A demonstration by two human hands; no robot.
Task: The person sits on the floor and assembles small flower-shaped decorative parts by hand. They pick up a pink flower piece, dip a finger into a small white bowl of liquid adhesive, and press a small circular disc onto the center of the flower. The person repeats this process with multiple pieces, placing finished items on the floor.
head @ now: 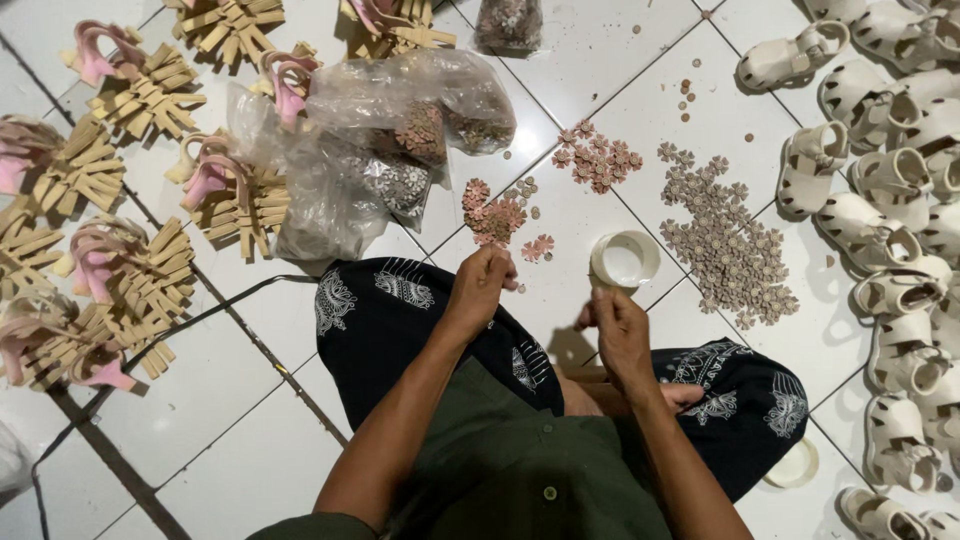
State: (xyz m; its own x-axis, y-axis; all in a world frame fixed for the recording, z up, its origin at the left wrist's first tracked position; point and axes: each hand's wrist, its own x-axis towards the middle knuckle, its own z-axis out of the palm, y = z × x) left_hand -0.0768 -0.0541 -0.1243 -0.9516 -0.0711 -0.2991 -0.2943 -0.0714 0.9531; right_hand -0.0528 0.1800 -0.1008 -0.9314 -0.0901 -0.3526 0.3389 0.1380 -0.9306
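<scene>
A person sits on the white tile floor (200, 400) with legs crossed, in dark patterned shorts (400, 320). The left hand (482, 285) is curled shut with its fingertips pinched together, but what they pinch is too small to see. The right hand (618, 330) is also curled, and I cannot tell if it holds anything. Just past the right hand stands a small white round cup (624, 260) on the floor. In front of the left hand lies a little pile of pink flower pieces (492, 212). Another pink pile (598, 158) lies farther out. To the right is a big spread of grey-brown flower pieces (725, 245). Clear plastic bags (400, 130) with more pieces lie beyond. Cream sandals (890, 200) sit in rows on the right. Tan and pink shoe straps (140, 200) lie in bunches on the left.
</scene>
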